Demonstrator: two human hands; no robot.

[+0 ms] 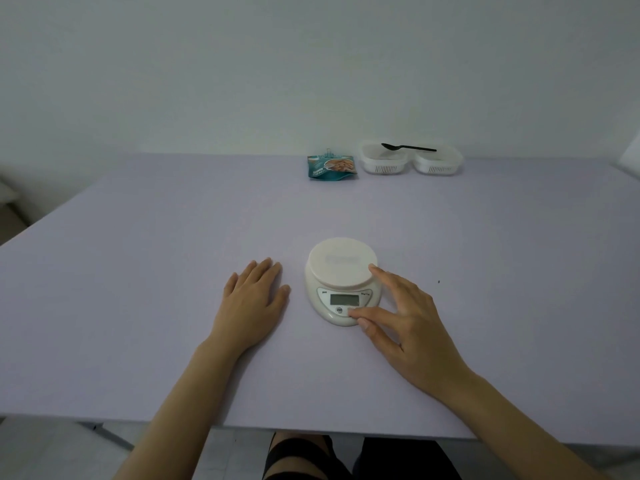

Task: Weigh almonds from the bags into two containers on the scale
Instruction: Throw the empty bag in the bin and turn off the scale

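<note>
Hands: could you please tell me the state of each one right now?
Left hand: open, flat on the table.
Right hand: open, thumb touching the front of the scale, gripping nothing.

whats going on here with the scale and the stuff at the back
A person sits at a table with a small white kitchen scale in front of them. Their right hand is at the scale, thumb by the buttons on its front and a fingertip at the platform's edge; the left hand lies flat on the table beside it. Nothing is on the scale yet. At the far side, untouched, are a teal bag and two white containers with a black spoon lying across them.
</note>
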